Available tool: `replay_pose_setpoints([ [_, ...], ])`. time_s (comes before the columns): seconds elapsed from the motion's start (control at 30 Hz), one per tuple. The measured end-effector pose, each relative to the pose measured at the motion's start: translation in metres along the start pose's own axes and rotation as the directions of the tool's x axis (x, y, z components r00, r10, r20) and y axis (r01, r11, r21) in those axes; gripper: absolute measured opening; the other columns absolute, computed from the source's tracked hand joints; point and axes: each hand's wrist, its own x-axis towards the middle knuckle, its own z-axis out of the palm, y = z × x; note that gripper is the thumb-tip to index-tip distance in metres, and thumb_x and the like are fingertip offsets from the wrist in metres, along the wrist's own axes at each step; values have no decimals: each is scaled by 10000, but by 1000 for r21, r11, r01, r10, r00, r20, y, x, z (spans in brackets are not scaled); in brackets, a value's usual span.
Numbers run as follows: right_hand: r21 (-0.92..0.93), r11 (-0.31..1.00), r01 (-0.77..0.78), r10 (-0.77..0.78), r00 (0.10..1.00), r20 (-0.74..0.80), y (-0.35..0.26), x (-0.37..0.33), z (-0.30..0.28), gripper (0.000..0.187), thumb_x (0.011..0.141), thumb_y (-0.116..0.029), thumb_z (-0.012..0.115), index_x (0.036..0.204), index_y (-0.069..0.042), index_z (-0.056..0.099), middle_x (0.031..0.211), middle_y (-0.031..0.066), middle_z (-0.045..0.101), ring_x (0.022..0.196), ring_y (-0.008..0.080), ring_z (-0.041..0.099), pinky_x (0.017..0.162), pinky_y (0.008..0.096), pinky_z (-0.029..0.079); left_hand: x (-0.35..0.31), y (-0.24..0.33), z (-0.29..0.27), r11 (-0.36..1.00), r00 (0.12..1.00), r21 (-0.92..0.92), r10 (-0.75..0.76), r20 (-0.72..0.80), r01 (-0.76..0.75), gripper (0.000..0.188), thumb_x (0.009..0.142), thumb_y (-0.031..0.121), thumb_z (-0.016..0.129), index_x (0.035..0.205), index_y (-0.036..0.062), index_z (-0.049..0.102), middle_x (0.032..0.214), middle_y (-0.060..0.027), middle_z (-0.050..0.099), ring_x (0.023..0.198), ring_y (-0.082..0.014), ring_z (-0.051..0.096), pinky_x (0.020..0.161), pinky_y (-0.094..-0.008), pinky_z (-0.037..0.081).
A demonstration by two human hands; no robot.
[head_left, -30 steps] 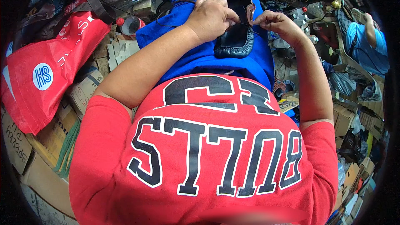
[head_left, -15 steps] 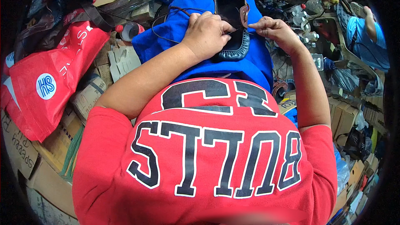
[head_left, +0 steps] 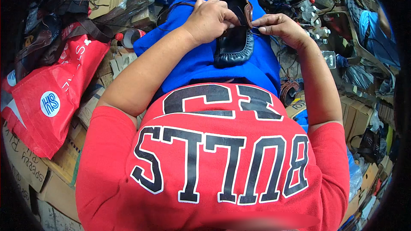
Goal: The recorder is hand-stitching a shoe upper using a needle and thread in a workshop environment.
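Observation:
A black leather shoe [head_left: 233,57] with a puckered toe seam and a brown strip on its right edge lies on the blue cloth [head_left: 188,66] over my lap. Its toe points toward me. My left hand [head_left: 210,20] is closed in a pinch, fingertips at the shoe's opening; what they hold is too small to make out. At the shoe's right edge, beside the brown strip [head_left: 248,13], the thumb and fingers of my right hand [head_left: 282,29] pinch a thin dark cord. Another dark cord [head_left: 173,5] loops out on the far side of my left hand.
To the left lie a red bag [head_left: 55,90], a bottle with a red cap [head_left: 130,38] and cardboard boxes [head_left: 25,162]. Several small clear bottles [head_left: 314,21] stand at the right, with a blue cloth [head_left: 372,38] and plastic bags [head_left: 357,77] beyond.
My left fingers have shifted away from the toe, toward the brown strip. The shoe has moved slightly left in view and more of its toe shows. My right hand stays at its right edge.

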Motion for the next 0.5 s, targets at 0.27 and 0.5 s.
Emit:
replay_pose_setpoints([
  [0.27,-92,994,60,-61,998,-9,1,-5,2,266,814,-35,632,1076,-49,677,929,14,611,882,110,542,848,241,407,-12,21,-16,989,996,131,71,-59,-63,128,708,133,684,815,197,709,782,16,556,871,-201,526,768,-377,347],
  [0.5,-140,989,48,-53,998,-38,-1,-6,6,253,820,-45,635,1068,-58,684,939,17,611,911,114,546,855,237,406,-9,36,-25,930,988,351,140,-61,-110,101,720,150,676,802,196,713,771,16,555,852,-192,531,763,-371,333],
])
